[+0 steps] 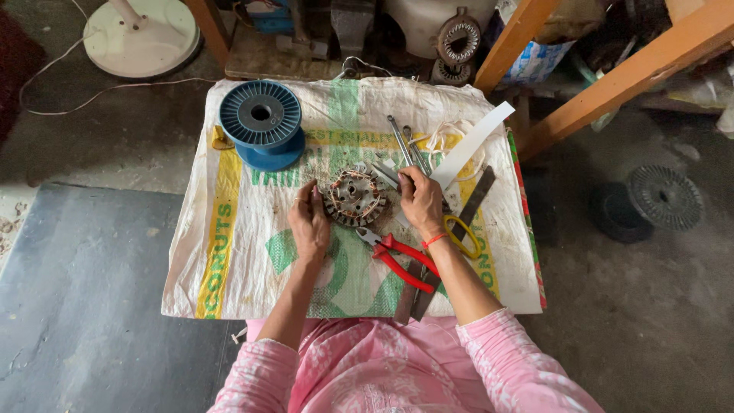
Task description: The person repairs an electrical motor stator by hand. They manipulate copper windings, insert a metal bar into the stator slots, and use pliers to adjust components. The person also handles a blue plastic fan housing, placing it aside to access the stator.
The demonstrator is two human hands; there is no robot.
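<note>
Nearest the person, red-handled pliers lie on the woven sack covering the table, just beside a yellow-handled tool and flat dark metal strips. Beyond them, the left hand curls its fingers against the left rim of a round motor stator at the sack's middle, while the right hand pinches at its right edge. Further off rest a white paper strip, thin metal rods and a blue wire spool.
</note>
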